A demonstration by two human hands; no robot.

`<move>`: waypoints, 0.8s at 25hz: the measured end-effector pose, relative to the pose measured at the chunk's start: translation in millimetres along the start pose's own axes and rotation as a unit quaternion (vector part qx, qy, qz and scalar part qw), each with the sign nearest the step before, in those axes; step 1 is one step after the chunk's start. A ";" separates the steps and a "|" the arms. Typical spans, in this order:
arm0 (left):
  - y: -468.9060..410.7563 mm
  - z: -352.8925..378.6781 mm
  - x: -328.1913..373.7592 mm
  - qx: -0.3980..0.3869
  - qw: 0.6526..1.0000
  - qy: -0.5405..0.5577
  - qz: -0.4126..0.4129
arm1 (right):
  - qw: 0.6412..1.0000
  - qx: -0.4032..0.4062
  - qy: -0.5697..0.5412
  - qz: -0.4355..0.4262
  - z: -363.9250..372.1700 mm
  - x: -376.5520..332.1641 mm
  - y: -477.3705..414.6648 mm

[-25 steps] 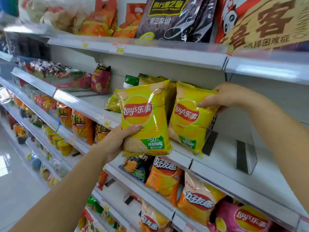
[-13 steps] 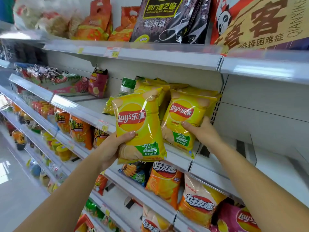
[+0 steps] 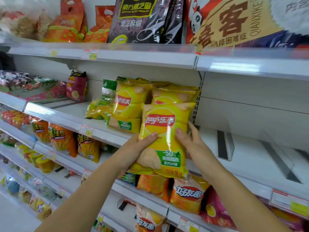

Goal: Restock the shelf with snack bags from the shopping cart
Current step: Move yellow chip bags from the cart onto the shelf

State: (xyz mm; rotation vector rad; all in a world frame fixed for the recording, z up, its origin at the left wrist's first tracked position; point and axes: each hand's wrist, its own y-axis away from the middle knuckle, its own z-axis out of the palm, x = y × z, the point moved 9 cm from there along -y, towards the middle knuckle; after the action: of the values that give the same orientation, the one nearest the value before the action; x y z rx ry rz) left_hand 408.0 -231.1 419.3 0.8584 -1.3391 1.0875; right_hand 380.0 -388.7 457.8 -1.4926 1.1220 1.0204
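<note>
Left hand [image 3: 133, 153] and right hand [image 3: 192, 142], fingers clamped on a chip bag [image 3: 163, 126], hold it over the shelf's [image 3: 250, 158] front edge; bare room rightward.

A black sesame-paste bag [image 3: 138, 20] is standing at top centre, with orange handled bags [image 3: 66, 25] leaning at its left and a tan panda-printed pack [image 3: 234, 22] lying tilted at its right. At lower left, orange crisp bags [image 3: 61, 139] are standing in a row below a price tag [image 3: 86, 130], and a clear divider [image 3: 224, 144] is standing upright at right.
</note>
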 end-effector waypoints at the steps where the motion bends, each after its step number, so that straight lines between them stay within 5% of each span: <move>1: -7.4 17.4 1.0 -0.010 1.000 -0.016 -0.007 | 1.000 0.001 -0.018 0.021 -8.8 3.2 5.9; 4: -22.2 61.5 11.4 -0.015 0.995 -0.097 -0.012 | 0.992 0.039 -0.108 0.054 -65.6 5.0 2.6; 8: -34.4 85.6 50.9 0.072 0.970 -0.201 0.118 | 0.982 0.123 -0.130 0.057 -160.6 1.1 -49.9; 11: -42.1 75.1 72.0 0.183 0.885 -0.348 0.248 | 0.980 0.154 -0.122 0.039 -197.7 9.8 -104.5; 15: -65.5 88.7 73.3 0.183 0.759 -0.528 0.333 | 0.986 0.099 -0.133 0.026 -203.3 32.9 -160.4; 20: -84.1 111.8 68.3 0.199 0.738 -0.547 0.342 | 0.996 -0.018 -0.050 0.074 -207.8 60.7 -194.1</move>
State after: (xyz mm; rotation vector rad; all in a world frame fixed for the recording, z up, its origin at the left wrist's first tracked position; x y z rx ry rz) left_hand 447.1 -354.7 505.4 1.5071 -2.6140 1.5396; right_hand 596.2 -582.2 476.8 -1.3853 1.1610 1.2103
